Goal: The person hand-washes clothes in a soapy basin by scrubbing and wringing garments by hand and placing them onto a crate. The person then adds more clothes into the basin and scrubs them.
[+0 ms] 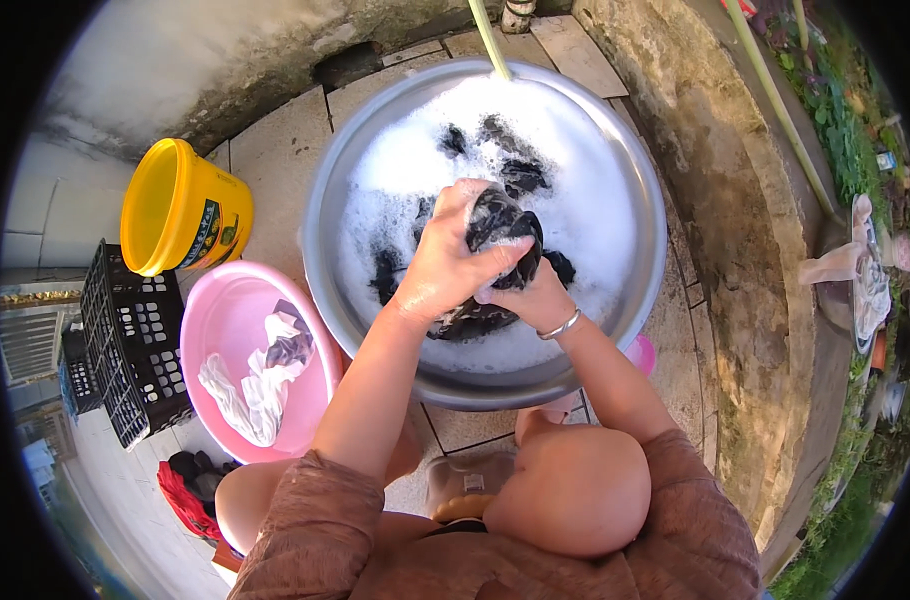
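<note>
A wide metal basin (327, 300) full of white suds (582, 202) stands on the tiles before me. Over its middle, my left hand (451, 255) grips a bunched wet black cloth (500, 221), thumb across the front. My right hand (534, 296) holds the same cloth from below and to the right; some of its fingers are hidden behind the fabric. More dark fabric (522, 176) pokes through the foam beyond my hands, and a dark piece (474, 319) lies under my wrists. A silvery bangle (560, 325) circles my right wrist.
Left of the basin is a pink plastic tub (215, 330) with white cloth (256, 397) inside. Behind it stand a yellow bucket (226, 202) and a black plastic crate (136, 337). A pale hose (490, 37) reaches the basin's far rim. A low stained wall (725, 187) runs along the right.
</note>
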The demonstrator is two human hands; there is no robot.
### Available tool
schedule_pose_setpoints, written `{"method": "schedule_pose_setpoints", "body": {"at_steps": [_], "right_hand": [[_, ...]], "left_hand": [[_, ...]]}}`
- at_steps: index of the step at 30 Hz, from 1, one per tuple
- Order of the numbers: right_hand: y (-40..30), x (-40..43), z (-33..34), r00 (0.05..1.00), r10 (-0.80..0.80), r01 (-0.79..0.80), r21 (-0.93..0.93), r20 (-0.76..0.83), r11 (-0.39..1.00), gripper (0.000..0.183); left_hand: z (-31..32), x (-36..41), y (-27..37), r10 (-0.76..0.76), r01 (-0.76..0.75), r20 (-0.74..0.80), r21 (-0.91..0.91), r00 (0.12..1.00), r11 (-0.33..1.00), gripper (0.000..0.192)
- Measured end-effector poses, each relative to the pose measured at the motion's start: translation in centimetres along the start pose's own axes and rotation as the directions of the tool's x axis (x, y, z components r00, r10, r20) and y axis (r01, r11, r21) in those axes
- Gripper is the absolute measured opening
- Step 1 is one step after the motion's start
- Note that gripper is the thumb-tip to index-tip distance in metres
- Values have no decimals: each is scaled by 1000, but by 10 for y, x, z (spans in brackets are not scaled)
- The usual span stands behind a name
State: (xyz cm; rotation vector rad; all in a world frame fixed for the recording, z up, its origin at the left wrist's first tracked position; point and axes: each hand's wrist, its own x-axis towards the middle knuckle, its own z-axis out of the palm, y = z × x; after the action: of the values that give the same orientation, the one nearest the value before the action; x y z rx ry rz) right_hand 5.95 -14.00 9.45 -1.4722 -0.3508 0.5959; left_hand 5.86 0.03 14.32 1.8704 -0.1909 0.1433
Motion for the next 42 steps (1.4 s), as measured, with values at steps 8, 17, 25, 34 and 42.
{"method": "schedule_pose_setpoints", "body": {"at_steps": [8, 17, 25, 34, 42], "right_hand": [[-54, 12, 5, 847, -147, 144, -45, -511, 988, 20], [4, 9, -45, 990, -5, 90, 595, -144, 799, 71], [-11, 23, -50, 987, -4, -6, 59, 162, 998, 38], [-14, 20, -9, 986, 56, -139, -587, -157, 798, 31], [-11, -22, -37, 979, -96, 132, -195, 181, 972, 80]], "left_hand": [[35, -29, -12, -346, 462, 329, -766, 879, 446, 61], [59, -27, -2, -568, 629, 327, -604, 755, 489, 45], [70, -28, -18, -567, 666, 360, -497, 741, 556, 50], [79, -36, -43, -529, 498, 189, 188, 827, 846, 48], [44, -4, 28, -595, 523, 56, -548, 802, 653, 30]]}}
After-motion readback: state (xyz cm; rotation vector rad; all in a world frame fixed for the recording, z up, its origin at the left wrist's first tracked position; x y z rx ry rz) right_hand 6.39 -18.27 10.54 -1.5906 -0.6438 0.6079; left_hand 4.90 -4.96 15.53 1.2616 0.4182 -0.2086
